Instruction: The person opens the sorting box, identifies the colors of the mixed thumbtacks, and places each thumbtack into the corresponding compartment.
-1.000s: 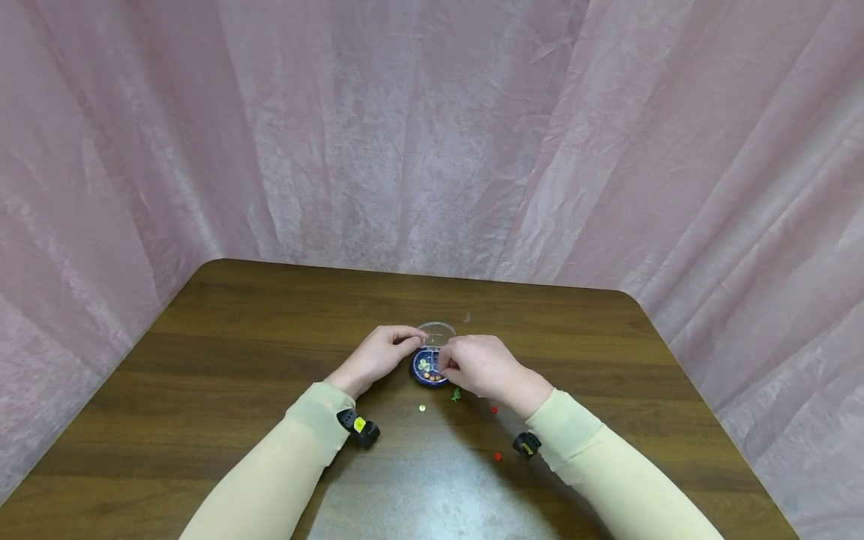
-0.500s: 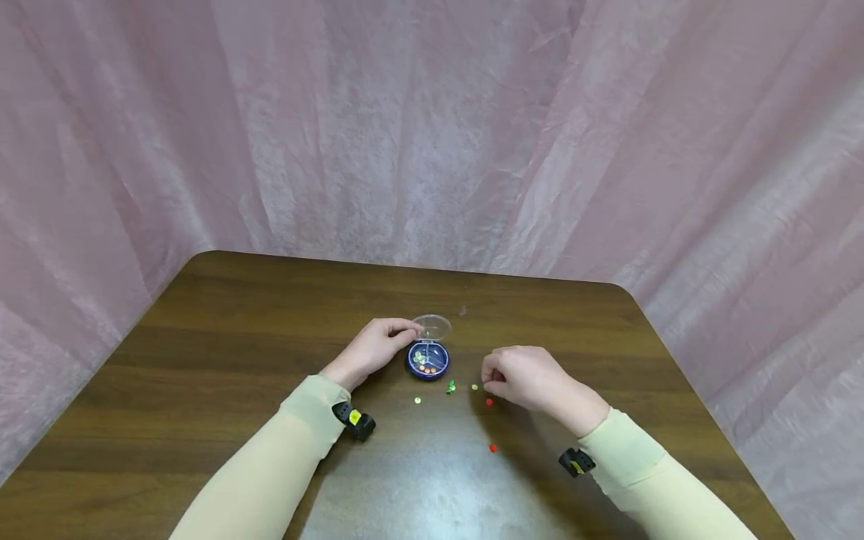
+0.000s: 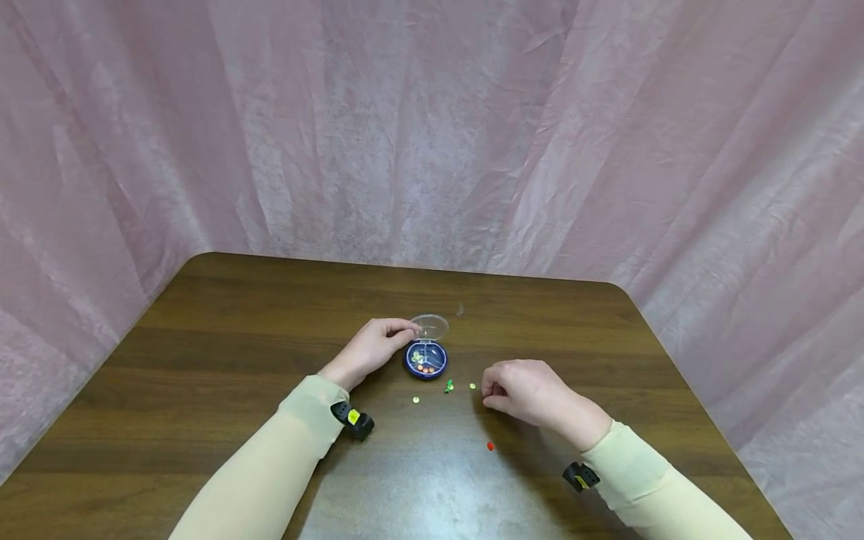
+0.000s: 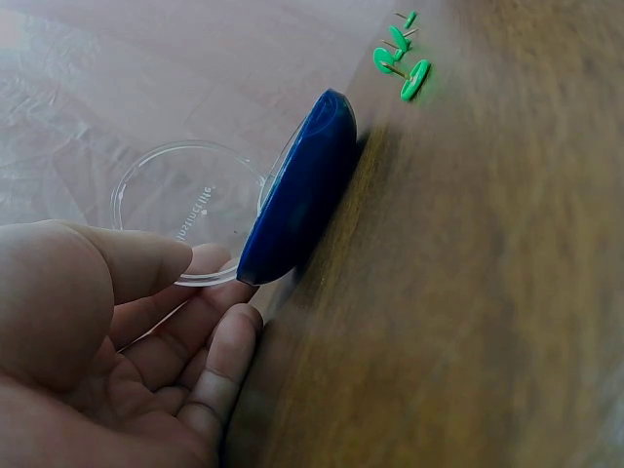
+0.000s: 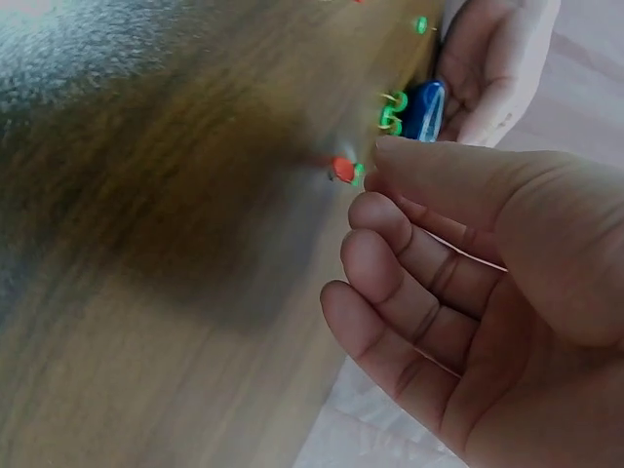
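A round blue pill box (image 3: 426, 376) stands on the table, its clear lid (image 3: 435, 325) raised. Inside its divided compartments lie several pale green and orange-red pieces; one compartment looks bare. My left hand (image 3: 373, 346) pinches the lid's left edge between thumb and fingers. To the right of the box, my right hand (image 3: 529, 391) is low over the table, fingers bent and thumb close to the index finger. In the right wrist view a red thumbtack (image 5: 341, 169) is just off its fingertips, beside a green thumbtack (image 5: 358, 175). Whether the fingers touch the red one is unclear.
A cluster of green thumbtacks (image 4: 395, 58) lies in front of the pill box. A single pale green thumbtack (image 3: 415, 400) is nearer me, and another red thumbtack (image 3: 490, 446) lies further forward. Pink curtains (image 3: 405, 135) hang behind the wooden table (image 3: 270, 300).
My right hand has left the pill box, moving right and down to the table. It now covers a red thumbtack's spot in the head view. My left hand stays at the lid.
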`<action>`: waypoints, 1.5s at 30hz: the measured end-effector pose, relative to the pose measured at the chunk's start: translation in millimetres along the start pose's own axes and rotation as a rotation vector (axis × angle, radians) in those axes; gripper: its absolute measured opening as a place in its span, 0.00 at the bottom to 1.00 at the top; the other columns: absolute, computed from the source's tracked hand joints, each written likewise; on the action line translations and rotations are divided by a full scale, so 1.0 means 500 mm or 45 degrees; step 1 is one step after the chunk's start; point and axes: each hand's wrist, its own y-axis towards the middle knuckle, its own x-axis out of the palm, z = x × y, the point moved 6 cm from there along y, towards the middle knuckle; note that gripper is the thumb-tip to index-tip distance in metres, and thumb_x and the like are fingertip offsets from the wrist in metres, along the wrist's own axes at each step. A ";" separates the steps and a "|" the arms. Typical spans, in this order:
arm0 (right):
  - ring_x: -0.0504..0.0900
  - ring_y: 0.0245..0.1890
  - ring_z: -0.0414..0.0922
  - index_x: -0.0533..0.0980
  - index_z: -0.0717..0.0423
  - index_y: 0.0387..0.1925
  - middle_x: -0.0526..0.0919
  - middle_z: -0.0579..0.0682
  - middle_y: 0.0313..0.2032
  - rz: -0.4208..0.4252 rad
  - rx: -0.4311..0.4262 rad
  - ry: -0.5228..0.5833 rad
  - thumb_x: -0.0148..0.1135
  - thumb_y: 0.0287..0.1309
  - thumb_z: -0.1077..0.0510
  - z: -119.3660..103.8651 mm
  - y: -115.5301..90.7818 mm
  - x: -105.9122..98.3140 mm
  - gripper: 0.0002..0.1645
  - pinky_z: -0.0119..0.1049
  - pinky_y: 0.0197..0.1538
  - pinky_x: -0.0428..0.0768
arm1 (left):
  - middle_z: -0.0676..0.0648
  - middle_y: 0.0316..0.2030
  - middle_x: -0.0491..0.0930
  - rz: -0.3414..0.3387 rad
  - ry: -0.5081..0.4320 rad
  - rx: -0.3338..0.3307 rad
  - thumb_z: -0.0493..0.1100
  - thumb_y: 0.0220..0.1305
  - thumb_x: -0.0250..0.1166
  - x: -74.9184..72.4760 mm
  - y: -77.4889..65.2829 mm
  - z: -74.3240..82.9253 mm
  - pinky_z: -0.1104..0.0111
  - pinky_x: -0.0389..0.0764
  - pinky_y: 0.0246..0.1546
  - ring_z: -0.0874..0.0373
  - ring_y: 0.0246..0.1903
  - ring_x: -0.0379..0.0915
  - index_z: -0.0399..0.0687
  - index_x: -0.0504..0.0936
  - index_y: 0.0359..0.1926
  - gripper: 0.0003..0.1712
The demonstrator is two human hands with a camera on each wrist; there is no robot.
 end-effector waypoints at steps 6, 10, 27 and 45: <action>0.67 0.21 0.32 0.71 0.39 0.22 0.67 0.30 0.20 0.023 0.006 -0.042 0.66 0.50 0.59 0.001 0.001 0.010 0.13 0.30 0.27 0.69 | 0.59 0.53 0.81 0.001 0.003 -0.002 0.54 0.71 0.61 0.001 0.002 0.000 0.60 0.66 0.63 0.60 0.60 0.71 0.66 0.86 0.49 0.12; 0.67 0.21 0.32 0.72 0.39 0.23 0.68 0.30 0.20 0.034 0.014 -0.059 0.66 0.50 0.59 0.004 0.002 0.013 0.12 0.30 0.27 0.69 | 0.59 0.52 0.81 0.002 0.005 0.002 0.54 0.71 0.61 0.001 0.004 -0.002 0.60 0.66 0.63 0.60 0.60 0.71 0.66 0.86 0.49 0.12; 0.67 0.21 0.35 0.72 0.40 0.22 0.68 0.32 0.20 0.027 0.056 -0.129 0.67 0.48 0.59 0.009 0.003 0.019 0.12 0.32 0.25 0.68 | 0.59 0.52 0.81 0.001 -0.020 0.008 0.53 0.71 0.61 0.000 0.003 -0.002 0.62 0.66 0.63 0.60 0.60 0.71 0.63 0.87 0.49 0.12; 0.67 0.24 0.35 0.70 0.40 0.20 0.66 0.33 0.22 0.175 -0.148 -0.198 0.67 0.47 0.63 -0.010 0.011 0.015 0.16 0.31 0.27 0.69 | 0.58 0.53 0.80 -0.018 -0.028 0.005 0.52 0.72 0.60 -0.002 0.002 0.004 0.60 0.66 0.63 0.59 0.61 0.70 0.62 0.86 0.50 0.12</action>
